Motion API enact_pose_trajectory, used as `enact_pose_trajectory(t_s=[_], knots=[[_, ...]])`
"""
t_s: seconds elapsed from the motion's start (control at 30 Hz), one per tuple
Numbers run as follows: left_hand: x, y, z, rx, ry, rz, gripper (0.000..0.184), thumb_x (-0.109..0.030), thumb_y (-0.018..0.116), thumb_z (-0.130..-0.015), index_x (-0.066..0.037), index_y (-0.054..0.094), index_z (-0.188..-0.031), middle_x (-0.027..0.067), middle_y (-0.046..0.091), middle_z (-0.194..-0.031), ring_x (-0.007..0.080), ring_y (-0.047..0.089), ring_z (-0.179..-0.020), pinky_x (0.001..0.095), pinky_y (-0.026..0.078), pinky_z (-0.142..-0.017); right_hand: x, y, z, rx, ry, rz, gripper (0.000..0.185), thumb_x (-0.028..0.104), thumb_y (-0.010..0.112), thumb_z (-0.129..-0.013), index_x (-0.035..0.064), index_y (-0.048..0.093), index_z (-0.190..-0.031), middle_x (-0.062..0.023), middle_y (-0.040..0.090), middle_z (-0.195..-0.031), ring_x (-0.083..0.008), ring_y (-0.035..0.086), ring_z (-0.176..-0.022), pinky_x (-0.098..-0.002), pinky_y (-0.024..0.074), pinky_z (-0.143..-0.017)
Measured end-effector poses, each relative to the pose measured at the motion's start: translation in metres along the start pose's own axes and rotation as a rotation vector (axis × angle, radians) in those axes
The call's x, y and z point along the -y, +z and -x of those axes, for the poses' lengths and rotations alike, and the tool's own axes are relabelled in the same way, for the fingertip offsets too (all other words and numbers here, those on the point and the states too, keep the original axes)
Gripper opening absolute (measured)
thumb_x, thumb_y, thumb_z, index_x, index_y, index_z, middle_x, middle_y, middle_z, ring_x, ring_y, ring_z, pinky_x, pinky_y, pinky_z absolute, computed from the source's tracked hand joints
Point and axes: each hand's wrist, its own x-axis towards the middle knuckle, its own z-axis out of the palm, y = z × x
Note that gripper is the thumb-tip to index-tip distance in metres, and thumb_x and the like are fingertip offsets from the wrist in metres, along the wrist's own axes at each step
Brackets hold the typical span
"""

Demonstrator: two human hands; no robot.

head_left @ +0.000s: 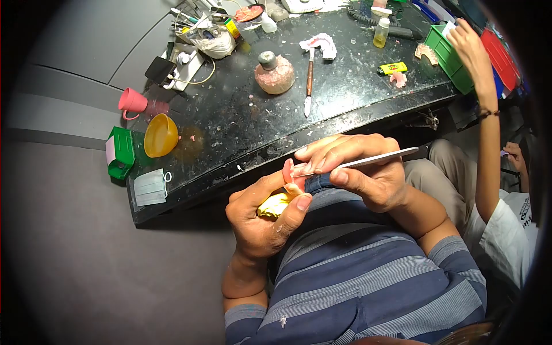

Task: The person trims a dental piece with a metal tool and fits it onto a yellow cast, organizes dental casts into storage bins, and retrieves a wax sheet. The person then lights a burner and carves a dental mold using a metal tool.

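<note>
Tool (379, 158) in right fingers (351, 150), pink piece (288, 168) in left fingers (294, 211).

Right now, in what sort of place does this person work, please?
Probably a dental laboratory or workshop: the left hand holds a pink denture-like piece, a tan horseshoe-shaped piece, seemingly a dental cast, lies on the dark bench, and a brown-handled knife lies there too.
</note>
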Motion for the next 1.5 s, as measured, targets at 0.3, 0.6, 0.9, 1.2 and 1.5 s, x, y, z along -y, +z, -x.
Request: enact_pose_trajectory(t_s=[0.3,0.6,0.9,1.2,1.5], knots=[[-0.001,0.005,-0.001,-0.044,0.051,-0.134,0.034,-0.005,0.077,-0.079,0.010,0.065,-0.107,0.0129,0.070,-0.088,0.0133,0.067,-0.077,0.0245,0.053,-0.070,0.000,-0.002,0.006,-0.033,0.198,-0.201,0.013,0.003,0.063,-0.091,-0.0038,0.067,-0.102,-0.0191,0.069,-0.108,-0.0243,0.064,-0.108,-0.0378,0.0490,-0.097],[0.005,0.005,-0.005,-0.025,0.173,-0.210,0.032,-0.005,0.078,-0.079,0.009,0.065,-0.105,0.0141,0.070,-0.090,0.0154,0.068,-0.078,0.0258,0.053,-0.070,-0.001,-0.004,0.008,-0.041,0.232,-0.203,0.012,0.003,0.062,-0.092,-0.0036,0.067,-0.101,-0.0180,0.069,-0.108,-0.0236,0.064,-0.108,-0.0376,0.0488,-0.098],[0.005,0.005,-0.004,-0.015,0.173,-0.226,0.034,-0.005,0.078,-0.080,0.010,0.065,-0.108,0.0153,0.070,-0.092,0.0161,0.069,-0.080,0.0264,0.054,-0.072,-0.003,-0.005,0.009,-0.022,0.186,-0.191,0.013,0.004,0.061,-0.093,-0.0040,0.065,-0.102,-0.0188,0.068,-0.108,-0.0240,0.064,-0.108,-0.0375,0.0492,-0.097],[0.004,0.004,-0.003,-0.006,0.143,-0.207,0.034,-0.005,0.078,-0.080,0.010,0.065,-0.108,0.0155,0.071,-0.092,0.0159,0.068,-0.080,0.0263,0.054,-0.072,-0.004,-0.004,0.009,-0.022,0.182,-0.185,0.014,0.005,0.062,-0.093,-0.0042,0.065,-0.103,-0.0192,0.068,-0.109,-0.0242,0.064,-0.109,-0.0376,0.0491,-0.098],[0.009,0.005,-0.003,-0.016,0.169,-0.212,0.033,-0.005,0.078,-0.079,0.010,0.065,-0.106,0.0154,0.070,-0.091,0.0177,0.069,-0.080,0.0270,0.053,-0.072,-0.002,-0.003,0.009,-0.041,0.221,-0.200,0.013,0.004,0.060,-0.094,-0.0048,0.065,-0.101,-0.0199,0.068,-0.109,-0.0238,0.066,-0.105,-0.0370,0.0507,-0.095]])
